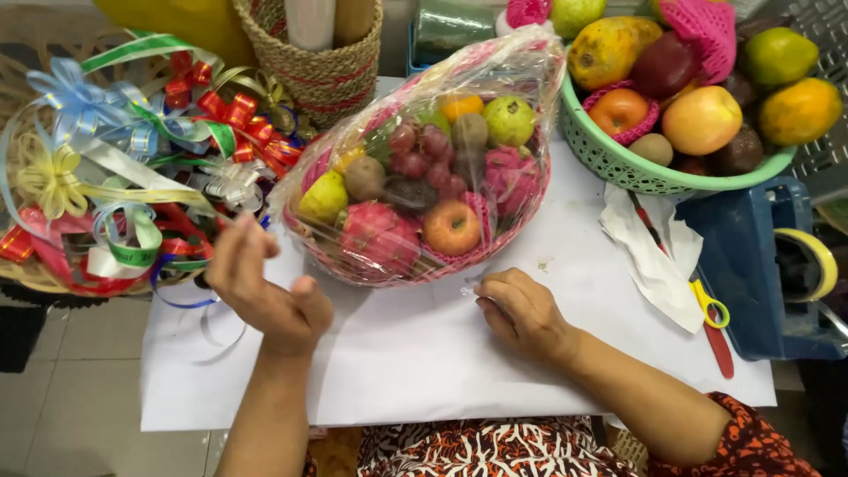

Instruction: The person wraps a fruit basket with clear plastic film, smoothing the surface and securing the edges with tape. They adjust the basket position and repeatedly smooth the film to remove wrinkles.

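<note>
Pink fruit basket (415,199) at table centre, already filled and sheathed in clear cellophane (495,79); wrap edge loose at front, no bow on yet. Right hand (523,311) just before basket, fingertips pinched on small clear bit, likely tape or film. Left hand (265,287) raised, fingers spread, holding nothing. Ribbon bows (132,168) heaped left, well apart. Green bowl of loose fruit (618,163) upper right; blue tape dispenser (751,265), red scissors (717,340), crumpled white paper (658,256) right. No readable labels.

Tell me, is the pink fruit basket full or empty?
Full. The pink basket is heaped with fruit such as an apple and grapes, all under clear plastic wrap.
</note>
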